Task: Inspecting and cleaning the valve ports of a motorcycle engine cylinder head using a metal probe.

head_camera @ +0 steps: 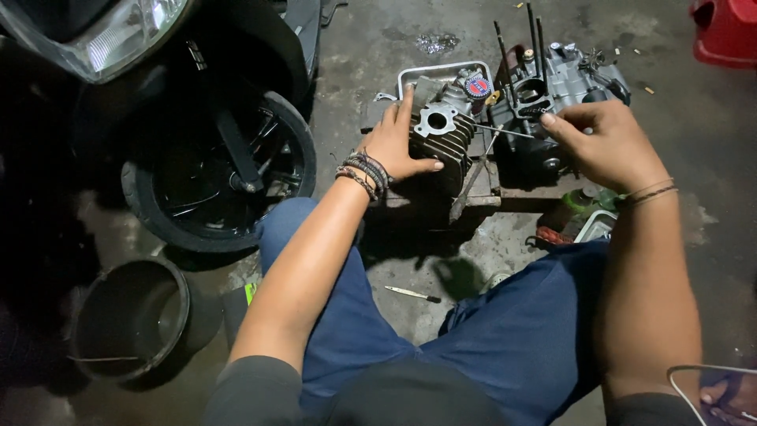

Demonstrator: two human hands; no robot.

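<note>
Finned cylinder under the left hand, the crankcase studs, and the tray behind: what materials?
Finned cylinder: looks like cast metal, probably aluminium; dull grey fins, brighter machined top face. Studs: thin dark rods, likely steel, possibly oily. Tray: thin sheet metal with a rolled rim, pale and dull. The left hand rests on the cylinder.

Left hand [397, 146] spread, right hand [607, 146] pinched
</note>
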